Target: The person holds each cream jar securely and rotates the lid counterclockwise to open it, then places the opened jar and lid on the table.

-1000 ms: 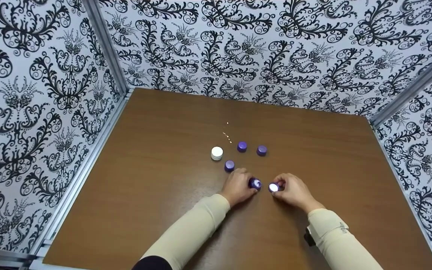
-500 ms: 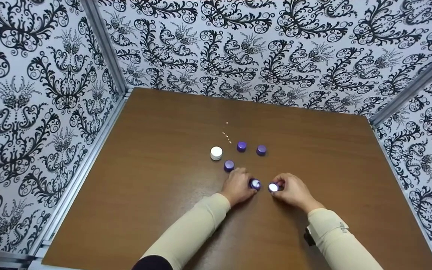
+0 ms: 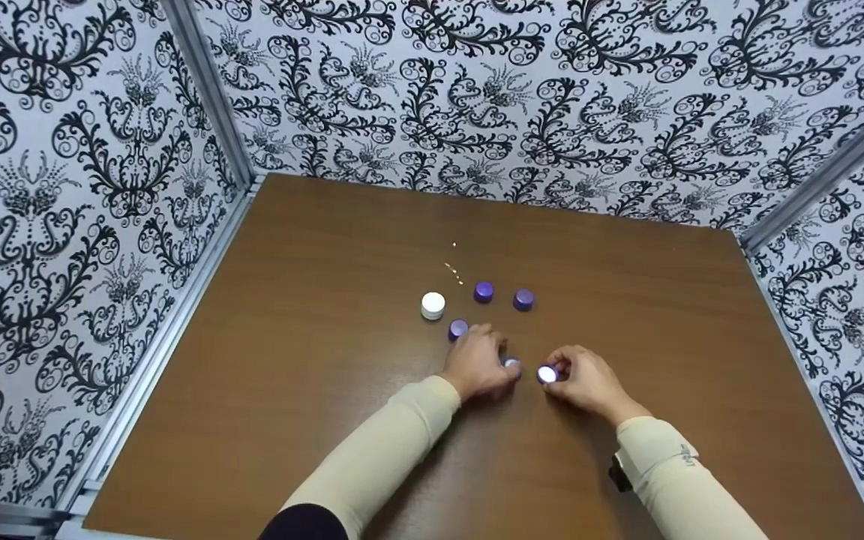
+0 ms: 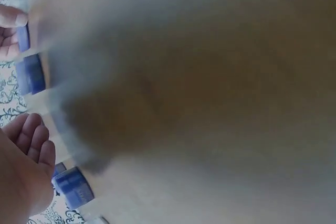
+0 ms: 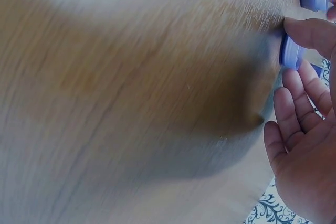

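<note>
Left hand (image 3: 477, 365) has slid forward over its small round purple plastic cap (image 3: 511, 363) since the earlier frame; whether it grips it cannot be told. Right hand (image 3: 580, 377) pinches a second purple cap (image 3: 547, 373) on the brown wooden table (image 3: 312, 360). Best keep movements small, avoiding the purple cap (image 3: 458, 328) just beyond the left knuckles, then the white cap (image 3: 433, 304).

Legible text: none. Right sleeve (image 3: 664, 465) bears small dark lettering near the wrist, too small to read. Caps (image 3: 484, 292) carry no readable marking. Wall panels (image 3: 552, 97) show ornamental black scrollwork only, no letters or numbers.
</note>
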Motion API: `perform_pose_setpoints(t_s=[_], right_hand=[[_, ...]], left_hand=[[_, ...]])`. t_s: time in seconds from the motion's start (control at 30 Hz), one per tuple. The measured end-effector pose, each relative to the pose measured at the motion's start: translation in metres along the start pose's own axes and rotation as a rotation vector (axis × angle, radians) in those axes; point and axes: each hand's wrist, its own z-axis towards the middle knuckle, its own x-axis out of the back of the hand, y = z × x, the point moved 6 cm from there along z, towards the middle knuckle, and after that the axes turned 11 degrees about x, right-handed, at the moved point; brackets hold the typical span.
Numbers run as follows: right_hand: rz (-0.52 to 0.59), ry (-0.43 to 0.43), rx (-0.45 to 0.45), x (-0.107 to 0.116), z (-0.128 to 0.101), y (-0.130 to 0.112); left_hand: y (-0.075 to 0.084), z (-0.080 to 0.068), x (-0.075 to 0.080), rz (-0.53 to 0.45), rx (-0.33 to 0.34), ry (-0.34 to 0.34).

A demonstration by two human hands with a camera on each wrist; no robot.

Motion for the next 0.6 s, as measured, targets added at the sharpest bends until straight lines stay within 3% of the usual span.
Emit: perform_pose_setpoints(t_s=[0.23, 0.4, 0.6], right_hand=[[0.003, 0.002, 0.007, 0.0, 0.003, 0.0], [0.012, -0.003, 0.004, -0.001, 0.002, 0.0], [0.01, 0.0, 0.0, 0.0, 0.001, 0.001]], left_hand=[[0.001, 0.024, 0.005, -0.057, 0.065, 0.018], [0.004, 0.038, 0.0, -0.084, 0.11, 0.012], [0.009, 0.048, -0.002, -0.11, 0.118, 0.039]])
